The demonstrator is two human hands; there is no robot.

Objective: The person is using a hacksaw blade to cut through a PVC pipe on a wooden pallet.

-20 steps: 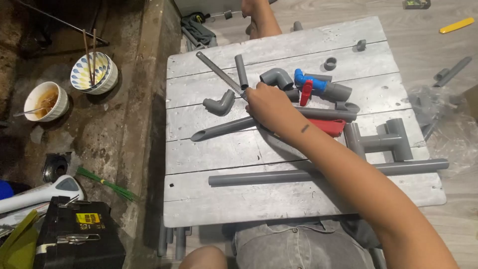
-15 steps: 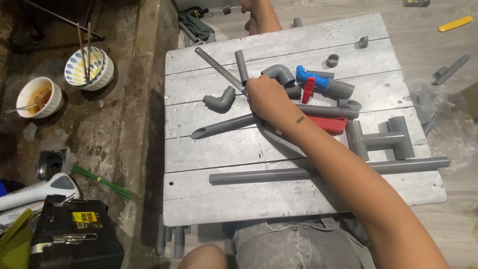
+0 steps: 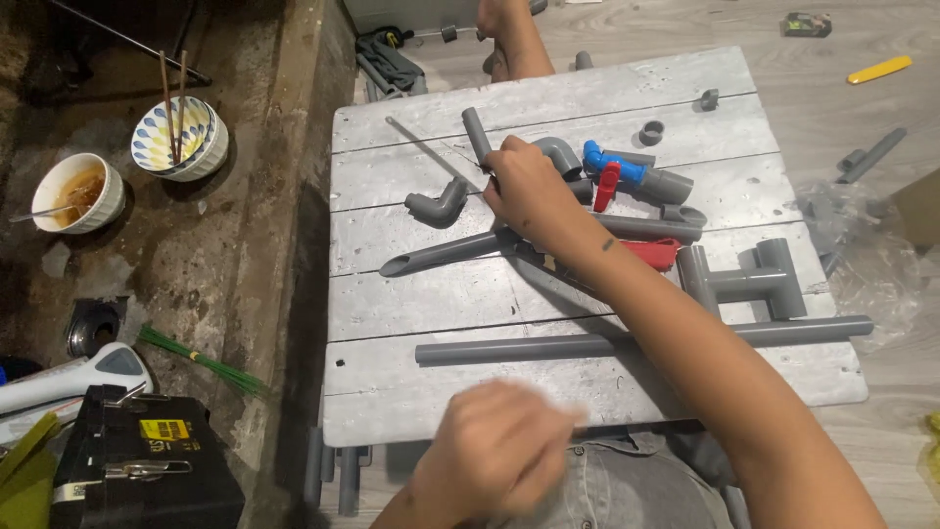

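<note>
Two hands work over a weathered, silver-grey plank table (image 3: 392,411) in the middle of the frame. Nearest, at the bottom centre, the left hand (image 3: 499,456) is blurred and loosely curled above the table's front edge; whether it holds anything I cannot tell. Just beyond it a long straight grey plastic pipe (image 3: 509,349) lies flat across the planks, matte and smooth. Farther up, the right hand (image 3: 529,191) reaches across, its fingers closed over a short grey pipe stub (image 3: 476,132) beside a curved grey elbow fitting (image 3: 560,152). Left of the hand lies a second grey elbow (image 3: 438,205); to the right, a blue-and-red ball valve (image 3: 609,171). In the upper left, two ceramic bowls (image 3: 178,139) sit on rough concrete.
</note>
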